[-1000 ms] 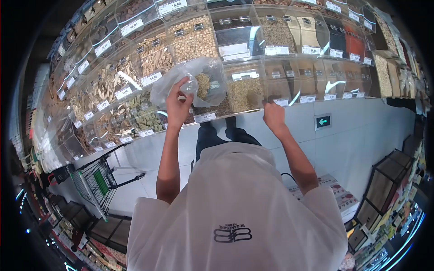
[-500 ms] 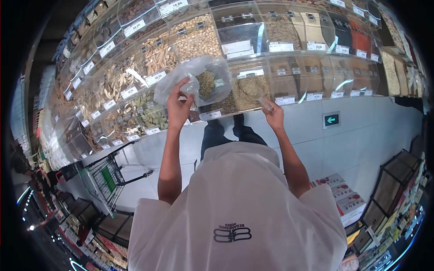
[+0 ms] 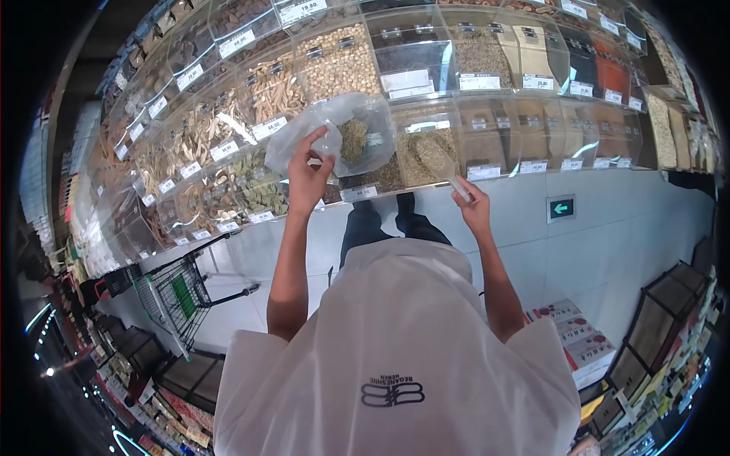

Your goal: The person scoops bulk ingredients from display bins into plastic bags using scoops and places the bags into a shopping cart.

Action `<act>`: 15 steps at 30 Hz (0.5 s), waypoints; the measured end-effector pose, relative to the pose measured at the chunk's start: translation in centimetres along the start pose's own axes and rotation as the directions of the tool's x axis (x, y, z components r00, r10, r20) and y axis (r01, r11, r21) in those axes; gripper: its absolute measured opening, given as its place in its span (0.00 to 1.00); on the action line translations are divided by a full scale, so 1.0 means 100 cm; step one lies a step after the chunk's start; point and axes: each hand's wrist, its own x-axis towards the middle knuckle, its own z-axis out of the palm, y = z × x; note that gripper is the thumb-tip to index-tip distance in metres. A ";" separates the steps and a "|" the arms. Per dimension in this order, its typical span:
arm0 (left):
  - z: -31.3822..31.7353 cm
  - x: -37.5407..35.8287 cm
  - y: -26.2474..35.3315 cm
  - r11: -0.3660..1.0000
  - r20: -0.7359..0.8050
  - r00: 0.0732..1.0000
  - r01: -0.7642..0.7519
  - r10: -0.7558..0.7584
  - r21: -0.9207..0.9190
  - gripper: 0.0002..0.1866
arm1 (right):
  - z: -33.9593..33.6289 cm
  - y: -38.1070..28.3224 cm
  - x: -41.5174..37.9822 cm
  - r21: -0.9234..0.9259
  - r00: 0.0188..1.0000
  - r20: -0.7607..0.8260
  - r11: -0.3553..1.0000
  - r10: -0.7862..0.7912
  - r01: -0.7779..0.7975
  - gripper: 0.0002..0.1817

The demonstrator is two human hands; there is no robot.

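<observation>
My right hand [image 3: 477, 210] is clamped on a scoop [image 3: 445, 163] (its bowl is up in the bin [image 3: 426, 148]). My left hand [image 3: 308, 178] pinches the bag [image 3: 342, 133] by its edge, held up against the bin fronts. Open floor [image 3: 608, 228] lies below; a cart [image 3: 179, 292] stands off left.

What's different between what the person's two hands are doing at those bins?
The left hand is raised higher, pinching a clear plastic bag with some dried goods inside; the right hand sits lower, gripping the handle of a clear scoop loaded with the same kind of stuff. The left fingers pinch film; the right wraps a handle. Both are held up before the bulk bins.
</observation>
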 end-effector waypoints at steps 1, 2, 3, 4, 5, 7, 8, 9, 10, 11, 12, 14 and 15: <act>0.000 0.000 0.002 1.000 0.003 1.000 0.004 -0.004 0.001 0.29 | -0.003 0.001 -0.001 -0.046 1.000 0.007 0.999 0.001 -0.001 0.25; -0.001 0.002 0.004 1.000 0.005 1.000 0.004 -0.004 0.002 0.29 | -0.004 0.002 0.001 -0.091 1.000 0.013 0.996 -0.001 0.002 0.25; -0.002 0.003 0.004 1.000 0.003 1.000 -0.005 0.005 0.007 0.29 | -0.004 -0.005 0.001 -0.093 1.000 -0.001 0.996 -0.011 0.011 0.25; -0.003 0.003 0.003 1.000 0.003 1.000 -0.010 0.010 0.012 0.29 | -0.007 -0.021 -0.002 -0.095 1.000 -0.014 0.995 -0.018 0.016 0.25; -0.003 0.003 0.003 1.000 0.003 1.000 -0.014 0.014 0.014 0.29 | -0.010 -0.036 -0.004 -0.099 0.999 -0.027 0.995 -0.024 0.021 0.24; -0.005 0.003 0.002 0.999 0.006 1.000 -0.029 0.029 0.020 0.29 | -0.015 -0.063 -0.006 -0.128 0.999 -0.001 0.991 0.036 -0.035 0.24; -0.006 0.004 0.002 0.999 0.005 0.999 -0.038 0.038 0.020 0.30 | -0.017 -0.079 -0.005 -0.146 0.998 0.012 0.987 0.063 -0.060 0.24; -0.006 0.003 0.004 0.999 0.002 0.999 -0.039 0.039 0.021 0.30 | -0.017 -0.102 0.000 -0.221 0.999 0.035 0.975 -0.008 0.015 0.25; -0.006 0.003 0.006 0.999 0.000 0.999 -0.040 0.040 0.021 0.30 | -0.013 -0.130 0.007 -0.294 0.995 0.064 0.951 -0.076 0.092 0.25; -0.006 0.003 0.007 0.999 -0.001 0.999 -0.041 0.041 0.022 0.30 | -0.003 -0.149 0.012 -0.362 0.985 0.096 0.917 -0.140 0.166 0.26; -0.005 0.003 0.007 0.999 -0.007 0.999 -0.047 0.047 0.016 0.30 | 0.013 -0.160 0.021 -0.405 0.963 0.116 0.874 -0.243 0.269 0.26; -0.004 0.002 0.007 0.999 -0.012 0.999 -0.053 0.053 0.005 0.30 | 0.056 -0.191 0.036 -0.536 0.921 0.210 0.750 -0.327 0.388 0.25; -0.002 0.002 0.009 0.999 -0.023 0.999 -0.048 0.048 -0.005 0.30 | 0.076 -0.207 0.042 -0.615 0.908 0.280 0.669 -0.310 0.418 0.25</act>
